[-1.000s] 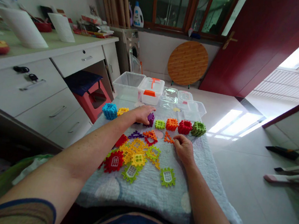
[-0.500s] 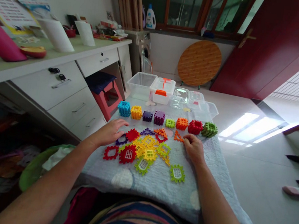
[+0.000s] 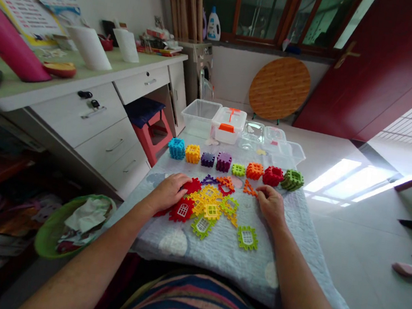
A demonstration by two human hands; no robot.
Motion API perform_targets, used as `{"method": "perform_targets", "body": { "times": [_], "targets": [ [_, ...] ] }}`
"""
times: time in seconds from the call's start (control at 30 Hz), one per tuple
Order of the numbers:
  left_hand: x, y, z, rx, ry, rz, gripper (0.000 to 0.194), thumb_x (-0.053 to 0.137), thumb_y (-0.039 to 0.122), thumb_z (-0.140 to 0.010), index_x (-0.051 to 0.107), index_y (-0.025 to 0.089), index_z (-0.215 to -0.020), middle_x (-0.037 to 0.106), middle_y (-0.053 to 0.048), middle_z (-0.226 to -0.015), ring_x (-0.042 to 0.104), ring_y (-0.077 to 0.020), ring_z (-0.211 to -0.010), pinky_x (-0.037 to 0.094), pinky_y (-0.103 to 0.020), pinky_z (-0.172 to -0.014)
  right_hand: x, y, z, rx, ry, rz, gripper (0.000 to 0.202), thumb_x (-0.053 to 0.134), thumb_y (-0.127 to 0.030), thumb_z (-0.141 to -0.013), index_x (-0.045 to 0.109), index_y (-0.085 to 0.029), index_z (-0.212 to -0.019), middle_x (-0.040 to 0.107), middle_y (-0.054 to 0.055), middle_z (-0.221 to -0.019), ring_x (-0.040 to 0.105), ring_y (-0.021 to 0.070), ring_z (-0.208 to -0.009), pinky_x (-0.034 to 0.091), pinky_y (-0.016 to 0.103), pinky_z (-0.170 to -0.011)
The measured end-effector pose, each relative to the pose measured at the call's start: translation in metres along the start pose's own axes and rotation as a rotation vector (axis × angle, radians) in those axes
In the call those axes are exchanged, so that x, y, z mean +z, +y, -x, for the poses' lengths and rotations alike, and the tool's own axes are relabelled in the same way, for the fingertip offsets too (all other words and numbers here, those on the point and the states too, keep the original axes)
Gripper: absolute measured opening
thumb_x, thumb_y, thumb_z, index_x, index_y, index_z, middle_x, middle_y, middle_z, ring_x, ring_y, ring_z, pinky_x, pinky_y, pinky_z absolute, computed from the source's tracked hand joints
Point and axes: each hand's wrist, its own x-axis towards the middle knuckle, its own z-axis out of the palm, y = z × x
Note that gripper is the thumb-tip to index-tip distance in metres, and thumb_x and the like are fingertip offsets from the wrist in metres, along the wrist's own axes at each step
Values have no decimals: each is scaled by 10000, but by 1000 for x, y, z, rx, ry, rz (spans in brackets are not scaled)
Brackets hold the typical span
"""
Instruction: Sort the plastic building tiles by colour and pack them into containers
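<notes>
The left hand [image 3: 169,191] partly hides a red piece [image 3: 193,186], and the left edge crops a pink cylinder [image 3: 14,46].

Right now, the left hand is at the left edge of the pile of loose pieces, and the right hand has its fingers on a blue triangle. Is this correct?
Not quite: the triangle at the right hand is orange, as the head view shows. The left hand is indeed at the left edge of the pile of loose pieces.
</notes>
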Motion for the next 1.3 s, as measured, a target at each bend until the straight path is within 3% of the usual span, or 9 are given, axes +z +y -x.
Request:
{"method": "perform_targets", "body": {
  "times": [0.17,0.23,0.3,0.4,0.5,0.63,0.9,1.13,1.3],
  "targets": [
    [-11,9,13,-1,82,10,300,447,254,-912,637,177,-1131,632,-110,-1193,571,-243,-1134,432,-434,-1040,1,2,-1,9,-13,-9,232,494,-320,-723,679,-188,-769,615,8,-615,525,165,-577,403,287,-617],
    [-21,13,26,17,34,25,354,562,380,-876,620,192,-1169,612,-112,-1244,545,-264,-1176,413,-446,-1056,1,3,-1,9,-20,-5,235,494,-321,-727,681,-186,-773,613,7,-617,518,162,-573,397,285,-613],
    [-28,17,38,27,-52,25,544,711,464,-752,596,214,-1220,583,-111,-1299,515,-290,-1219,399,-459,-1070,1,3,0,4,-21,3,237,494,-323,-729,683,-184,-768,614,9,-619,519,163,-576,395,285,-614],
    [-28,22,51,17,-122,1,712,797,435,-644,561,220,-1280,563,-115,-1317,494,-304,-1245,390,-464,-1083,1,2,0,-4,-16,9,240,498,-324,-728,686,-182,-767,616,11,-615,518,163,-573,394,287,-614],
    [-17,24,53,2,-91,-22,629,740,318,-692,554,214,-1283,582,-115,-1282,529,-284,-1208,411,-443,-1071,0,1,0,-4,-15,9,235,502,-318,-722,688,-182,-767,616,10,-614,516,163,-573,393,287,-613],
    [-4,25,46,11,-44,-34,596,691,262,-712,544,188,-1285,621,-125,-1243,564,-289,-1167,430,-446,-1053,0,-1,1,-6,-8,11,235,499,-317,-715,687,-183,-761,615,10,-608,515,163,-572,394,286,-609],
    [-1,35,14,87,59,-8,605,655,216,-751,477,187,-1329,597,-116,-1305,553,-266,-1189,414,-446,-1064,0,-3,1,14,4,-11,241,494,-316,-714,688,-179,-761,653,30,-643,520,163,-568,405,288,-611],
    [0,45,-3,118,23,-32,352,668,295,-781,617,167,-1106,626,-113,-1146,574,-266,-1087,455,-421,-991,0,-3,1,10,-13,-2,226,497,-319,-721,675,-183,-753,611,8,-599,507,158,-553,391,282,-595],
    [2,45,-6,115,-33,-49,444,701,265,-745,593,199,-1171,629,-98,-1191,563,-281,-1131,430,-441,-1021,0,-3,2,-23,-12,28,220,494,-309,-730,678,-190,-744,620,8,-617,522,161,-586,397,275,-607]
  ]
}}
